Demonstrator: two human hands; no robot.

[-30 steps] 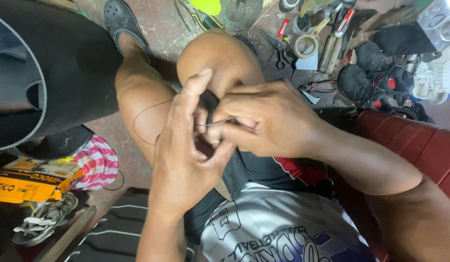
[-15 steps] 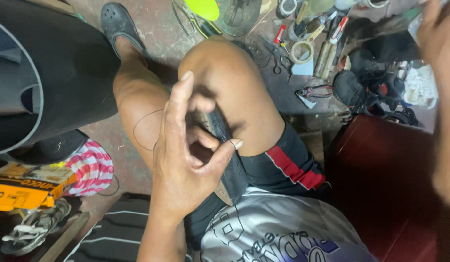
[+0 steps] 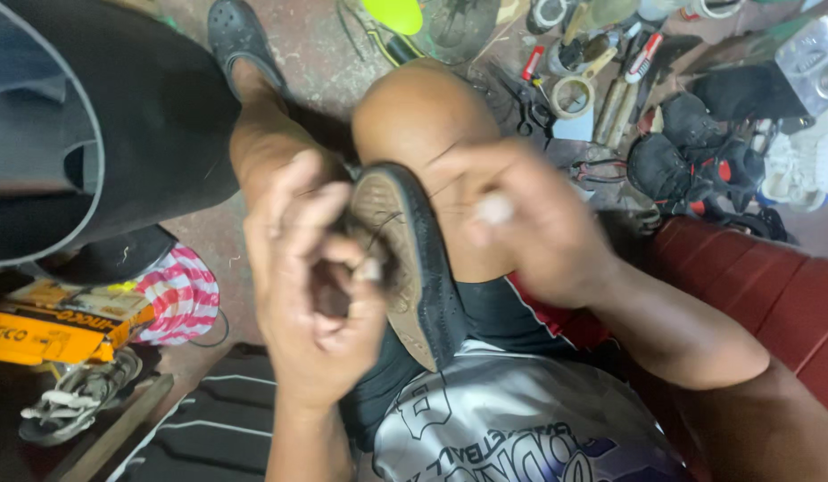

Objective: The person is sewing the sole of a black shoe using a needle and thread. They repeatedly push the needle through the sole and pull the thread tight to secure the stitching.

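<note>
A dark shoe with a worn tan sole rests sole-up on my lap between my knees. My left hand grips its left edge, thumb and fingers curled over the rim. A thin dark thread runs across the sole. My right hand, blurred by motion, hovers over the shoe's right side near my right knee; its fingers look pinched, and I cannot tell what they hold.
Tools, tape rolls and brushes litter the floor at the top right, beside black shoes and a white sneaker. A large black object fills the upper left. A yellow box and a striped cloth lie lower left.
My right hand was out at the frame's right edge and has come back over the shoe. The shoe has turned so its tan sole faces up.
</note>
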